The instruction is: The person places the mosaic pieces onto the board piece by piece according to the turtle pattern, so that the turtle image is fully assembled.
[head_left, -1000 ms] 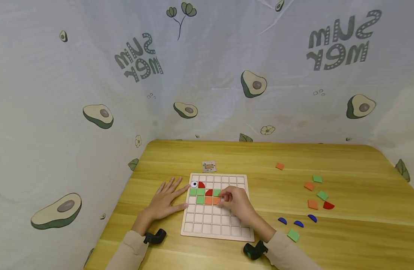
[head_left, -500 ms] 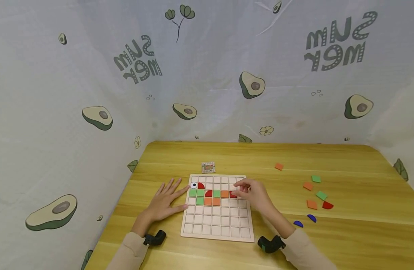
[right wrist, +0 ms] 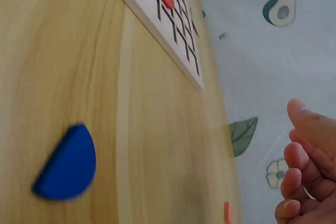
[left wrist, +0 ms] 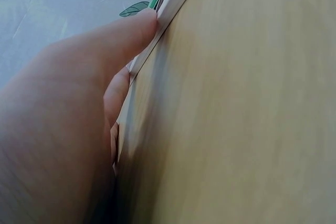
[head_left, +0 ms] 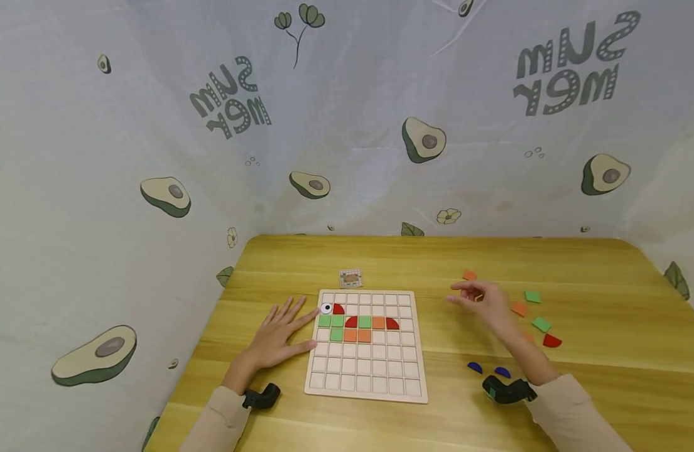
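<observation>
Six flat coloured pieces [head_left: 365,322] form a row, its long axis going left to right, on the pale, square-looking grid board [head_left: 362,365]. The red rounded piece [head_left: 392,324] at its right end curves to the far right. The left hand [head_left: 276,339], fingers spread, touches the board's left edge. A strip of wood-grained table [head_left: 437,427] separates the board from the right hand [head_left: 485,304], its fingers loosely curled.

Smooth wood-grain table [head_left: 380,427], matt wooden board [head_left: 363,383]
</observation>
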